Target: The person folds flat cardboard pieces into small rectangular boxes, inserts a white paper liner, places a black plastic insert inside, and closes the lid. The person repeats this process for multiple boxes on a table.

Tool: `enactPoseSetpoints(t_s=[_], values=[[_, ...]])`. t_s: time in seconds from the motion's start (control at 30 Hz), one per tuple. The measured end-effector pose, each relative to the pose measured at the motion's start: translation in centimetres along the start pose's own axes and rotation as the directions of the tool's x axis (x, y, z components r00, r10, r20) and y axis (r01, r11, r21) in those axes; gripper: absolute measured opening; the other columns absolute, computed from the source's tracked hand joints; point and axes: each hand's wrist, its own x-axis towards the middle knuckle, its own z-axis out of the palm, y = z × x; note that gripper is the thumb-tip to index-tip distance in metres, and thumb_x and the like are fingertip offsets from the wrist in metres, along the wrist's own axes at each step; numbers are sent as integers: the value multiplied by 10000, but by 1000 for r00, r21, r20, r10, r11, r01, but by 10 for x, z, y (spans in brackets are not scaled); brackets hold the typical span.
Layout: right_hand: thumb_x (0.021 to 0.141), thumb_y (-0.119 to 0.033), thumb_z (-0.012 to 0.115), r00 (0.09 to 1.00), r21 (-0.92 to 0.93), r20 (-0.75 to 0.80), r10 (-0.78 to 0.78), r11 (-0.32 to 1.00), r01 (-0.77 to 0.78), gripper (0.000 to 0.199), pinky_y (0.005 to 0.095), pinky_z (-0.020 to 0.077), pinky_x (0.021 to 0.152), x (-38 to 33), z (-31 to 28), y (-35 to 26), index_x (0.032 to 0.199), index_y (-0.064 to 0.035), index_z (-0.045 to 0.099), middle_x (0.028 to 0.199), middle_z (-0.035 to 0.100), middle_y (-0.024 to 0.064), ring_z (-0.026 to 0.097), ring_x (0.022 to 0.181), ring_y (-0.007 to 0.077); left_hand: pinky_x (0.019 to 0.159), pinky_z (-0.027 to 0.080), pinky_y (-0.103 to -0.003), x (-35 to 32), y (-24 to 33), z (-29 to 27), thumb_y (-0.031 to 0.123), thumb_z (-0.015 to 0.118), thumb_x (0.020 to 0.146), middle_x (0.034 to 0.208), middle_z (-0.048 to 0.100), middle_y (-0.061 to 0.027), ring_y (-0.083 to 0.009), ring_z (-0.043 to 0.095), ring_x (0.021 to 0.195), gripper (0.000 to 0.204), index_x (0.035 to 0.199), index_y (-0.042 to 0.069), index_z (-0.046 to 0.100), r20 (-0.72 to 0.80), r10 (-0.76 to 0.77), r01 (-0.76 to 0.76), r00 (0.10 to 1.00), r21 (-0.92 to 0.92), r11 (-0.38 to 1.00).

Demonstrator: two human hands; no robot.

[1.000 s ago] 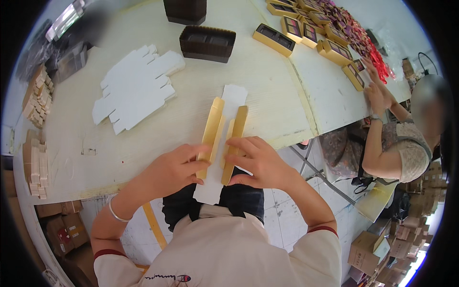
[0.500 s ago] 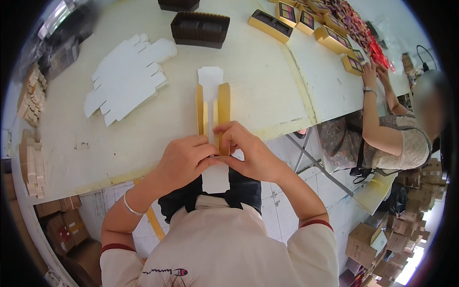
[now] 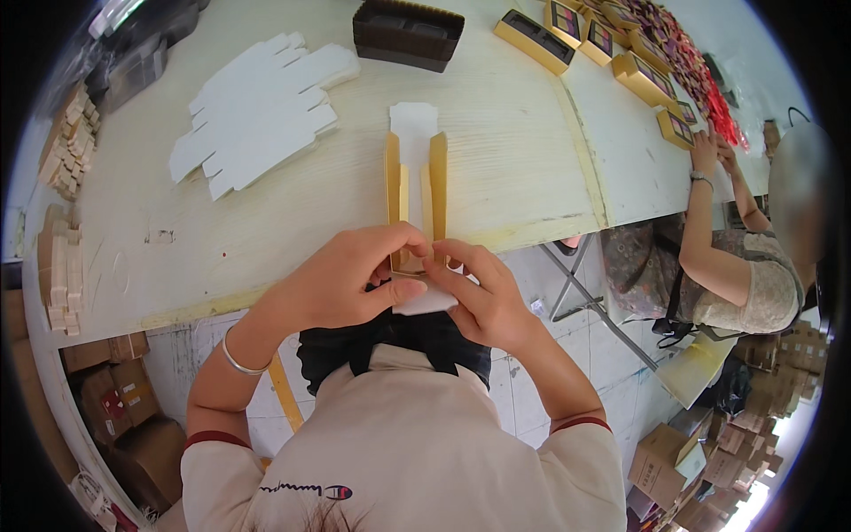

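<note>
A partly folded carton box (image 3: 439, 182) lies at the table's near edge in front of me, white within, its two long gold side walls standing up. Its far end flap points away flat; the near end flap (image 3: 425, 304) juts toward my lap between my hands. My left hand (image 3: 346, 275) is closed at the left near corner, fingertips curled over the end and thumb toward the flap. At the right near corner, my right hand (image 3: 487, 297) grips the box with bent fingers. The fingers partly hide the near corners and small tabs there.
A stack of flat white carton blanks (image 3: 257, 115) lies to the left. Dark brown plastic trays (image 3: 408, 35) stand at the back. Finished gold boxes (image 3: 643, 78) sit at the far right, near a co-worker's hands (image 3: 709, 151). Pale cut pieces (image 3: 62, 275) line the left edge.
The near flap, which hung long toward my lap, now shows shorter and is tilted up. My fingers have moved closer together over the box's near end. The whole view has shifted slightly.
</note>
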Motion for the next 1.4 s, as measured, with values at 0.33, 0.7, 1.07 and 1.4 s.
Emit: enactPoseSetpoints(t_s=[0.33, 0.7, 1.07, 1.4], values=[[804, 72, 681, 920, 359, -181, 347, 895, -267, 217, 290, 488, 630, 10, 19, -4, 1002, 2, 625, 1059, 534, 140, 581, 777, 226, 662, 486, -263, -4, -8, 16, 18, 576, 901, 1146, 597, -108, -159, 564, 731, 292, 1175, 29, 476, -159, 55, -43, 986, 76, 996], [748, -23, 671, 994, -361, -107, -5, 932, -34, 271, 324, 411, 510, 16, 17, -13, 1001, 21, 586, 977, 533, 102, 518, 664, 217, 685, 501, -370, -7, -8, 28, 2, 587, 876, 1105, 525, -133, -284, 594, 756, 147, 1012, 13, 531, -312, 189, -92, 931, 300, 949], [719, 7, 623, 896, -216, 336, 289, 950, -226, 166, 372, 456, 602, 39, -7, -12, 870, -25, 561, 822, 506, 105, 587, 739, 269, 631, 485, -366, -2, -1, 23, -29, 567, 797, 798, 554, -134, -296, 588, 786, 39, 829, -10, 555, -104, 143, -47, 984, 626, 779], [759, -45, 678, 892, -203, 401, 207, 970, -134, 168, 385, 471, 614, 35, -13, 0, 898, -23, 587, 881, 546, 90, 596, 784, 277, 636, 477, -382, 3, 14, 14, 20, 608, 830, 822, 579, -125, -332, 582, 755, 31, 854, 9, 592, -23, 1, 14, 1000, 646, 763]])
